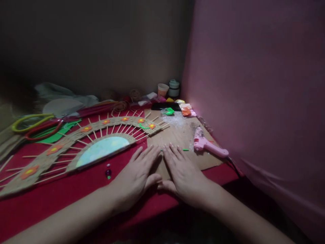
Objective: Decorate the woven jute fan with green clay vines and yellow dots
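Your left hand (134, 174), right hand (185, 173) flat, fingers straight, grasping nothing, over green strand (186, 149) on cardboard (175, 134). Fan (69, 137) bears seven flowers (86, 129), one green curl (143, 127) (strand loose).

A dimly lit grey wall (101, 44) stands at 12 o'clock. Pink fabric (254, 84) hangs at 3 o'clock, beside the table (76, 186).
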A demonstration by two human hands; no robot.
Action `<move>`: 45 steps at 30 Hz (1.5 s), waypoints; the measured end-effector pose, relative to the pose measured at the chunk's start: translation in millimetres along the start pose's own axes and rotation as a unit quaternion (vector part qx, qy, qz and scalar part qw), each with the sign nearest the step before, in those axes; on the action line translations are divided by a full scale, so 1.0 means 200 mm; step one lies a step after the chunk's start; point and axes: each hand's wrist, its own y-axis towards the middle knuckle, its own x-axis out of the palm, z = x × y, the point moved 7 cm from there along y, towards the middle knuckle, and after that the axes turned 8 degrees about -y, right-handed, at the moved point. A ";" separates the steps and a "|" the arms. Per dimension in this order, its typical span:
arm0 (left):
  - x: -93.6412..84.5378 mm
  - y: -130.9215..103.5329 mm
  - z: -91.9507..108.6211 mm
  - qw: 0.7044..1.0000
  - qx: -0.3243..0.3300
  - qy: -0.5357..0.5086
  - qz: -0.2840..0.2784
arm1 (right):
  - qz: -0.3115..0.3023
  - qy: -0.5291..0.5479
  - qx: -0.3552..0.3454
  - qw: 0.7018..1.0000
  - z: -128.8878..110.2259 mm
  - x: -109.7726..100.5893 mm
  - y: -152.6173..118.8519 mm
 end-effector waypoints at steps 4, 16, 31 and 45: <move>0.01 -0.03 0.03 1.000 0.001 0.012 -0.007 | 0.008 -0.007 -0.004 1.000 -0.02 0.02 -0.03; -0.09 0.08 -0.09 0.997 -0.052 -0.043 0.031 | 0.013 -0.003 0.045 0.999 0.14 -0.08 0.05; -0.01 0.01 0.02 1.000 -0.018 0.007 0.002 | -0.005 -0.039 0.055 0.998 0.07 -0.03 -0.03; 0.03 -0.02 0.09 0.999 0.007 0.008 -0.038 | 0.008 -0.033 -0.005 0.999 0.02 0.03 -0.05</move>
